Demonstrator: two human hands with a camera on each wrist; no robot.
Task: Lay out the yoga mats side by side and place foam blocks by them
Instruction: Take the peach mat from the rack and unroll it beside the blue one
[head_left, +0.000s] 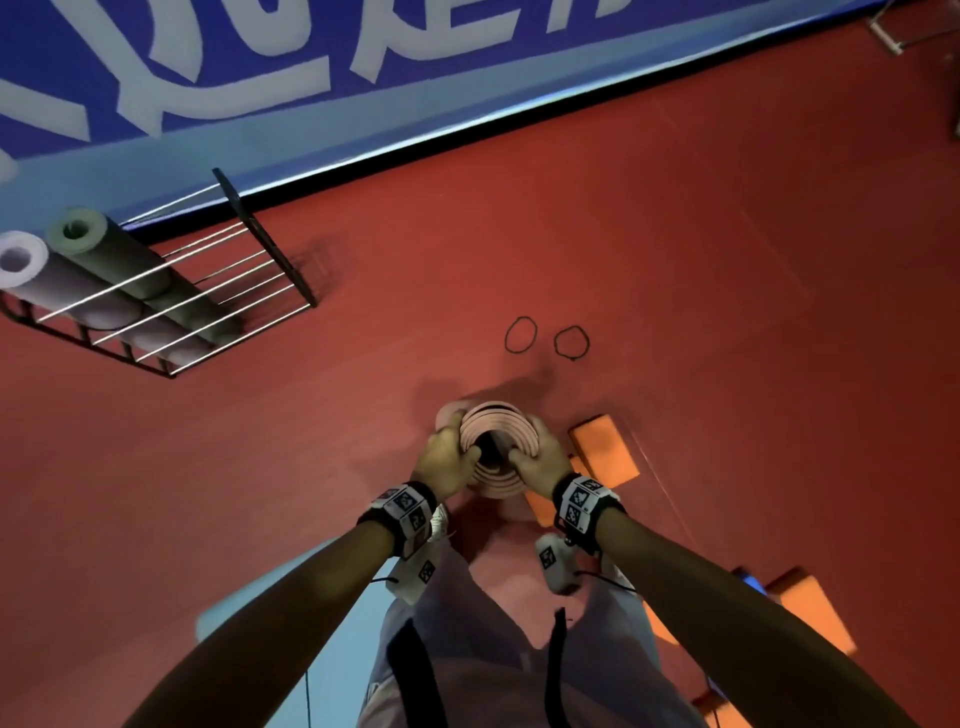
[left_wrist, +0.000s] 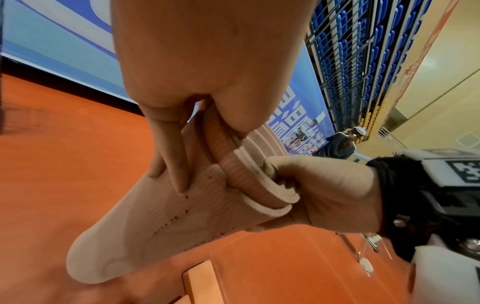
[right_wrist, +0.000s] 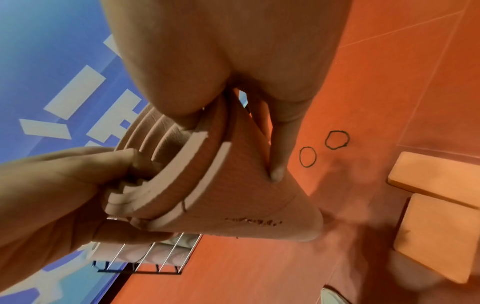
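In the head view, a rolled pink yoga mat (head_left: 492, 451) is held upright just below centre, its top rim clamped by the left hand (head_left: 448, 457) at 9 o'clock and the right hand (head_left: 537, 459) at 3 o'clock, with orange foam blocks (head_left: 605, 448) lying at its 3 o'clock. In the left wrist view, the left hand's fingers (left_wrist: 179, 164) are pressed on the outer wall, thumb hooked over the loosened coils. In the right wrist view, the same pinch is mirrored; the mat is judged light, soft and springy, best gripped at its rim
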